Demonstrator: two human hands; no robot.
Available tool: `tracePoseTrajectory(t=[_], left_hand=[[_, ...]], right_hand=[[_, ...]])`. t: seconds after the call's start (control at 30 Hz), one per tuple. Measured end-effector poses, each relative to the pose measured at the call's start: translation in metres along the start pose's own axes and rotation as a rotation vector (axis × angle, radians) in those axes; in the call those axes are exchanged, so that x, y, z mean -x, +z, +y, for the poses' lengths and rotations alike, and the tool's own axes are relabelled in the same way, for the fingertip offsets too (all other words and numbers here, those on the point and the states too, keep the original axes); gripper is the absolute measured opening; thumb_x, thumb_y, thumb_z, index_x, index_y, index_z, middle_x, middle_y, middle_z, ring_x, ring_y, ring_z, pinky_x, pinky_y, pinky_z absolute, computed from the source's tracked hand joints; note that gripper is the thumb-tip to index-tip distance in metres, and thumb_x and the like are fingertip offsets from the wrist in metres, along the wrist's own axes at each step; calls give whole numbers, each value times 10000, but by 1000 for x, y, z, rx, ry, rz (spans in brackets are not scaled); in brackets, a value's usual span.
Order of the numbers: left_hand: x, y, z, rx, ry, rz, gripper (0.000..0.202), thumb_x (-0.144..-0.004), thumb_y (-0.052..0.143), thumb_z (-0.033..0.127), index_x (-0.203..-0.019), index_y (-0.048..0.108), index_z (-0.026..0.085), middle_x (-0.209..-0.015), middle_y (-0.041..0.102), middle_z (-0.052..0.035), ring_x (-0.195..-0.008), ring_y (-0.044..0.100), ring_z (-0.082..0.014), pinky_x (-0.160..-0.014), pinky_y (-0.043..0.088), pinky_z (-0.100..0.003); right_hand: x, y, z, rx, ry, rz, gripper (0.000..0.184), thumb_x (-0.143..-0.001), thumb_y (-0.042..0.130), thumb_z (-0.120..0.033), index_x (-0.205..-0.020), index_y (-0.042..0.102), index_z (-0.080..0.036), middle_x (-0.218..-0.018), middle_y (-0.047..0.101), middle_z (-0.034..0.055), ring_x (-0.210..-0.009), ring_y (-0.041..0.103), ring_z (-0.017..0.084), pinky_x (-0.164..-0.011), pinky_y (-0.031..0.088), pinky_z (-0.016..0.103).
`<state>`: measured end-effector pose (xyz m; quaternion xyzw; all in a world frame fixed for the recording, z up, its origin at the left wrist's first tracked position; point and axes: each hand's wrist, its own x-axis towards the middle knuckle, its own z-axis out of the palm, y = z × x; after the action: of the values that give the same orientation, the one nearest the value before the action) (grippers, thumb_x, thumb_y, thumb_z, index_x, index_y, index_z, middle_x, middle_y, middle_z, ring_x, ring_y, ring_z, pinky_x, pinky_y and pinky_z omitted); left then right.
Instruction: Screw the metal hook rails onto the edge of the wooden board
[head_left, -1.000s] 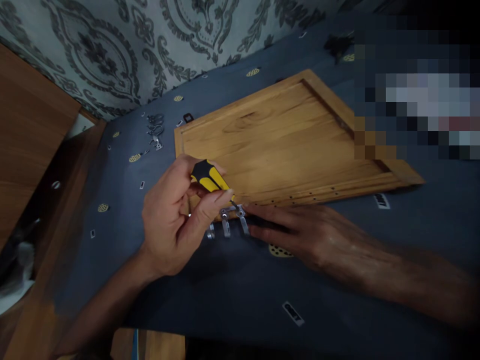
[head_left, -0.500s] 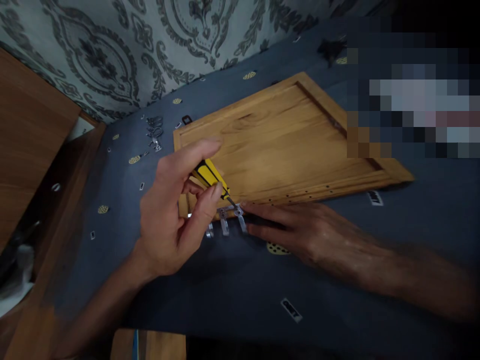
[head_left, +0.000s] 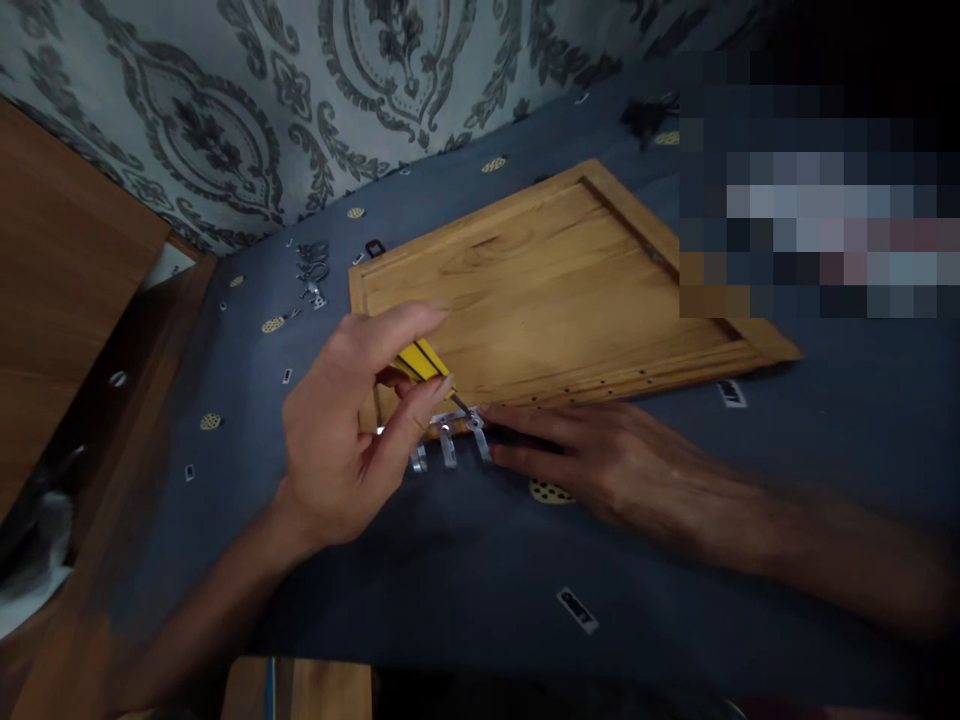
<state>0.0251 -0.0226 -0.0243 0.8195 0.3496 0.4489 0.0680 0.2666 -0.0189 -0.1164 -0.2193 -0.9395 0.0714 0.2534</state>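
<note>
My left hand [head_left: 337, 430] is closed around the yellow-and-black handle of a screwdriver [head_left: 421, 362]. Its thin shaft slants down to a shiny metal hook strip [head_left: 450, 418] at the near edge of a framed wooden panel [head_left: 525, 300]. Several hooks hang over that edge. From the right, my right hand [head_left: 600, 455] reaches in with straight, parted fingers, their tips touching the strip and the hook beside the screwdriver's tip. The exact meeting of tip and screw is too small to make out. Small dark holes run along the panel's near edge.
Loose metal hooks [head_left: 311, 275] lie left of the panel on the blue patterned cloth [head_left: 247, 480]. A small dark square piece [head_left: 374, 248] lies by the panel's far left corner. Wooden furniture [head_left: 67, 300] stands at left, patterned wallpaper [head_left: 405, 70] behind. The upper right is blurred out.
The view has shifted slightly. My left hand has turned a little with the screwdriver, whose tip stays at the same hook. My right hand keeps its place at the strip.
</note>
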Motion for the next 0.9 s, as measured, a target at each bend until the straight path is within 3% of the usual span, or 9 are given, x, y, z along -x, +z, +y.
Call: tracePoseTrajectory(t=[0.27, 0.37, 0.5, 0.6, 0.73, 0.9], left_hand=[[5, 1, -7, 39, -1, 1, 543, -930, 718, 136, -1405, 570, 351, -1237, 685, -30, -1057, 683, -210, -831, 647, -402], [7, 2, -9, 46, -9, 35, 535, -906, 757, 149, -1376, 589, 341, -1191, 689, -28, -1023, 683, -201, -761, 644, -370], [6, 2, -9, 34, 0, 79, 480, -904, 734, 70, -1310, 626, 302, -1135, 697, -14, -964, 691, -157, -750, 631, -307], [6, 1, -6, 46, -14, 43, 480, -926, 707, 72, -1338, 601, 295, -1115, 695, -16, -983, 708, -163, -833, 645, -323], [7, -1, -3, 141, -123, -15, 524, -959, 655, 108, -1420, 516, 317, -1257, 634, -68, -1055, 712, -200, -876, 668, -374], [6, -1, -4, 154, -120, -38, 474, -962, 647, 120, -1384, 548, 311, -1158, 651, -57, -1016, 697, -205, -888, 653, -411]], right_hand=[[-8, -11, -4, 20, 20, -70, 642, -758, 538, 66, -1318, 676, -216, -1465, 631, 130, -943, 770, 246, -747, 634, 367], [-8, -10, -4, 21, 20, -77, 620, -775, 527, 72, -1306, 679, -210, -1446, 647, 129, -952, 769, 242, -744, 633, 357], [-5, -6, -2, -4, -3, 16, 587, -817, 492, 55, -1312, 660, -213, -1444, 647, 134, -969, 766, 243, -748, 631, 359], [-6, -5, -2, -24, -11, 13, 558, -836, 469, 58, -1290, 662, -203, -1425, 659, 140, -972, 765, 244, -751, 631, 360], [-8, -9, -4, -16, -1, -3, 535, -844, 456, 62, -1248, 684, -205, -1406, 674, 127, -920, 771, 230, -739, 634, 352], [-9, -10, -3, -4, -11, -18, 563, -789, 489, 61, -1250, 690, -192, -1411, 670, 134, -920, 774, 239, -732, 641, 350]])
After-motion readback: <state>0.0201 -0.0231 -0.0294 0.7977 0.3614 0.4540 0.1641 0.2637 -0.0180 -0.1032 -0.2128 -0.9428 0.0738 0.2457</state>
